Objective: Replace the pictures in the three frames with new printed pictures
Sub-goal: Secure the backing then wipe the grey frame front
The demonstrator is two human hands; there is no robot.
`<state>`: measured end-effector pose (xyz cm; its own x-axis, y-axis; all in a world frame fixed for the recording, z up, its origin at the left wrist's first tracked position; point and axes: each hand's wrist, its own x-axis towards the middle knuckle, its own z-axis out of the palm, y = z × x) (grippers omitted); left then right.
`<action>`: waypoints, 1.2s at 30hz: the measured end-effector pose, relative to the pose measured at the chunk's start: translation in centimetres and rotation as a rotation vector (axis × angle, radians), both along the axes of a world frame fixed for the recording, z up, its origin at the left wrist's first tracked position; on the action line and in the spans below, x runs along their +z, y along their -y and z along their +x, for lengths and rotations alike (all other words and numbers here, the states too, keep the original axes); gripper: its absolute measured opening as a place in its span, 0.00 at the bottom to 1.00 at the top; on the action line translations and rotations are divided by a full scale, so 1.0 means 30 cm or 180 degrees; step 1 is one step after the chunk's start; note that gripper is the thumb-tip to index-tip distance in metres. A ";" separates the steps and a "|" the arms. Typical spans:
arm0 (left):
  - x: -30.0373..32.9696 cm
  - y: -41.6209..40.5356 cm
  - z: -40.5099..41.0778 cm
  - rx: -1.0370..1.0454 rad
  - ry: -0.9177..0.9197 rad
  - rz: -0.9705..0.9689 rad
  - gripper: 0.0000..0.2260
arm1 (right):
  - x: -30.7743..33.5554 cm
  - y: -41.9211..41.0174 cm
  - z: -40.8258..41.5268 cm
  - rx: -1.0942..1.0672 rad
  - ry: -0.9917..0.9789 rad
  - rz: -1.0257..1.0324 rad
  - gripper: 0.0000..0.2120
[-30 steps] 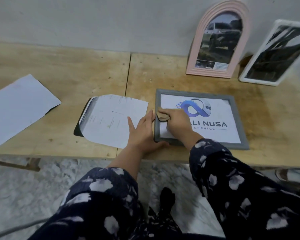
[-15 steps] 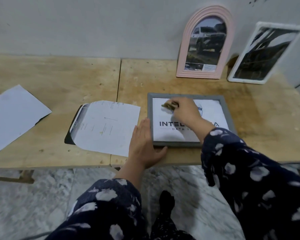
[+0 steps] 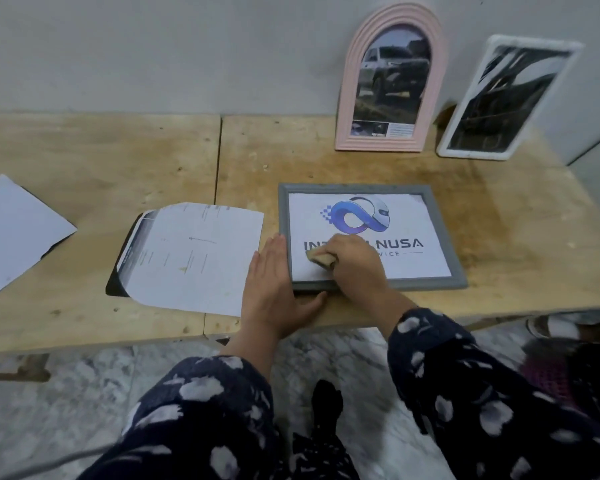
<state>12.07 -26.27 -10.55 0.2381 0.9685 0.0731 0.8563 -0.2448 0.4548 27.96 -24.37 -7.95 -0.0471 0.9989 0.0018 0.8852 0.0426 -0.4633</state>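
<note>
Your left hand (image 3: 274, 292) flat, fingers straight, bracing grey frame (image 3: 371, 237) at its left edge. Right hand (image 3: 352, 263) grips sponge (image 3: 321, 259) on glass. Wipe lightly, overlapping strokes; brace firmly.

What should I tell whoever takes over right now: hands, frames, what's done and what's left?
Left hand: flat, fingers straight, steadying the grey frame at its near left corner.
Right hand: grips a small tan pad on the frame's front.
Grey frame lies flat holding a logo print. Pink arched frame and white frame lean on the wall, each holding a dark vehicle photo.
Loose sheets lie left.
Whether those two are already swapped can't be told.
</note>
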 end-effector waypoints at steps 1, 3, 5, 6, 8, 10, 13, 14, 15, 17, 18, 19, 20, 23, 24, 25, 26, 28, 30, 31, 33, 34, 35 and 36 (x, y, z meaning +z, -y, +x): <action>0.002 0.002 0.001 0.0014 0.0028 -0.0020 0.47 | -0.003 0.034 0.002 0.0060 0.0033 0.0032 0.12; 0.006 0.003 0.001 0.0010 0.0047 -0.0013 0.46 | 0.017 0.057 0.014 0.0088 0.0063 -0.0217 0.14; 0.006 0.003 -0.003 -0.0033 0.0041 0.0017 0.45 | 0.060 0.041 0.032 0.0024 -0.0018 -0.0801 0.16; 0.005 0.002 -0.005 -0.0055 0.0032 0.0038 0.46 | 0.082 0.024 0.044 -0.0077 -0.0124 -0.0996 0.16; 0.002 0.004 -0.008 -0.0080 -0.0008 0.0063 0.47 | 0.119 -0.027 0.066 -0.0395 -0.0349 -0.0979 0.15; 0.002 0.003 -0.004 -0.0050 -0.0013 0.0075 0.48 | 0.154 -0.095 0.088 -0.0548 -0.0388 -0.0637 0.17; -0.006 -0.004 0.001 0.0020 -0.0081 0.0098 0.48 | 0.163 -0.229 0.109 -0.0607 -0.0172 -0.0338 0.13; -0.005 -0.006 -0.002 0.0027 -0.0105 0.0120 0.48 | 0.155 -0.267 0.110 -0.0633 -0.0042 -0.0312 0.15; -0.011 -0.011 0.001 0.0022 -0.0146 0.0131 0.48 | 0.130 -0.296 0.116 -0.0566 0.0083 -0.0314 0.14; -0.012 -0.012 0.002 0.0047 -0.0181 0.0140 0.49 | 0.079 -0.308 0.116 -0.0343 0.0230 -0.0322 0.14; -0.011 -0.013 0.003 0.0074 -0.0184 0.0125 0.49 | 0.054 -0.301 0.121 -0.0279 0.0243 -0.0295 0.14; -0.010 -0.012 0.007 0.0104 -0.0179 0.0100 0.49 | 0.034 -0.290 0.131 -0.0247 0.0239 -0.0215 0.14; -0.008 -0.012 0.006 0.0114 -0.0163 0.0077 0.49 | 0.021 -0.276 0.139 -0.0191 0.0235 -0.0107 0.12; -0.006 -0.009 0.010 0.0093 -0.0114 0.0033 0.49 | 0.008 -0.226 0.163 0.0006 0.0201 -0.0144 0.15; -0.008 -0.010 0.008 0.0092 -0.0104 0.0001 0.49 | 0.001 -0.205 0.165 0.0027 0.0121 -0.0190 0.16; -0.009 -0.010 0.006 0.0093 -0.0102 -0.0019 0.49 | -0.012 -0.181 0.166 0.0025 0.0032 -0.0162 0.16; -0.006 -0.010 0.009 0.0090 -0.0094 -0.0015 0.49 | -0.017 -0.151 0.166 0.0048 0.0007 -0.0062 0.14; -0.003 -0.009 0.011 0.0076 -0.0105 0.0002 0.49 | -0.041 -0.091 0.168 0.0145 0.0025 0.0318 0.13; -0.006 -0.013 0.007 0.0074 -0.0118 0.0006 0.48 | -0.071 -0.051 0.168 0.0265 0.0165 0.0758 0.10; -0.005 -0.011 0.007 0.0076 -0.0117 0.0027 0.48 | -0.069 -0.026 0.168 0.0258 0.0189 0.0964 0.08; -0.002 -0.011 0.008 0.0079 -0.0129 0.0051 0.47 | -0.063 0.018 0.172 0.0255 0.0121 0.1179 0.07; 0.001 -0.010 0.010 0.0077 -0.0134 0.0055 0.47 | -0.052 0.035 0.173 0.0318 0.0047 0.1165 0.09; 0.004 -0.010 0.012 0.0087 -0.0126 0.0053 0.47 | -0.040 0.043 0.174 0.0384 0.0029 0.1014 0.12; 0.006 -0.005 0.014 0.0100 -0.0107 0.0052 0.47 | -0.013 0.047 0.177 0.0437 0.0072 0.0662 0.15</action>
